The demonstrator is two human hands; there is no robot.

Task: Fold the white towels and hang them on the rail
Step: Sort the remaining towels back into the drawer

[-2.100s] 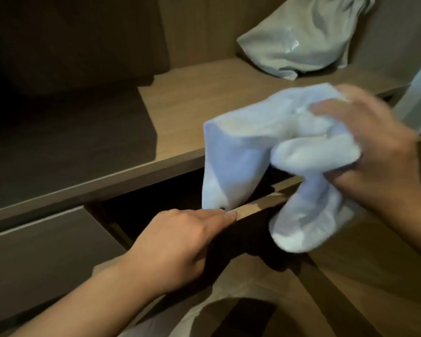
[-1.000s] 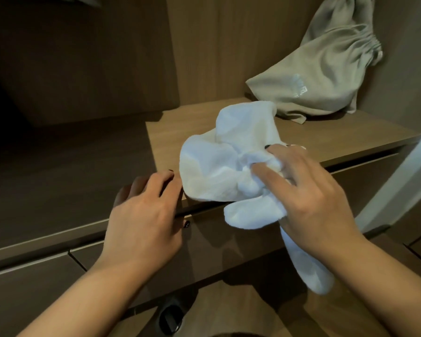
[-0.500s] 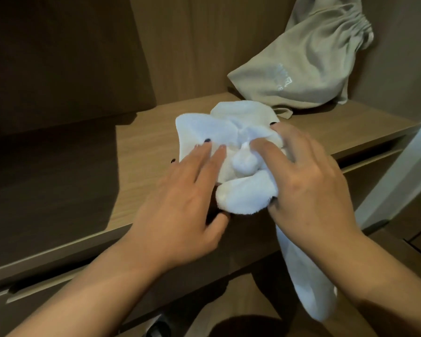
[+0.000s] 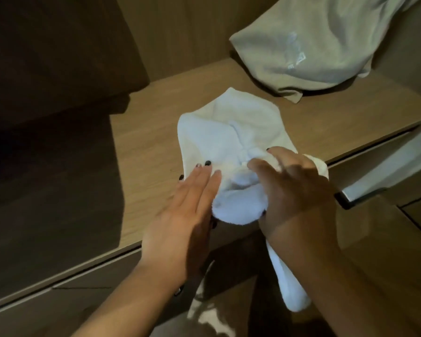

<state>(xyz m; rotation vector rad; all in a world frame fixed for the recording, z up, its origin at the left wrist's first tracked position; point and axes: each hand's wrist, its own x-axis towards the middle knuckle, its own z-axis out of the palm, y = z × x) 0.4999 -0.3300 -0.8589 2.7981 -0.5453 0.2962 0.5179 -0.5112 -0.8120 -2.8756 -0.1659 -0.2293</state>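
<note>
Head view: the white towel [image 4: 229, 142] lies bunched at the shelf's [image 4: 326, 122] front edge, one end hanging over. The left hand [image 4: 185, 210] presses it with flat, straight fingers; the right hand [image 4: 294, 190] grips its middle folds.

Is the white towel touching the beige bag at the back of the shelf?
Apart. The head view shows bare wood shelf between the white towel and the beige bag.

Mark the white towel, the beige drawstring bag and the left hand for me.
white towel [image 4: 231, 132]: head view, on its upper flat part on the shelf.
beige drawstring bag [image 4: 314, 42]: head view, middle of its cloth.
left hand [image 4: 182, 210]: head view, back of the hand.
</note>
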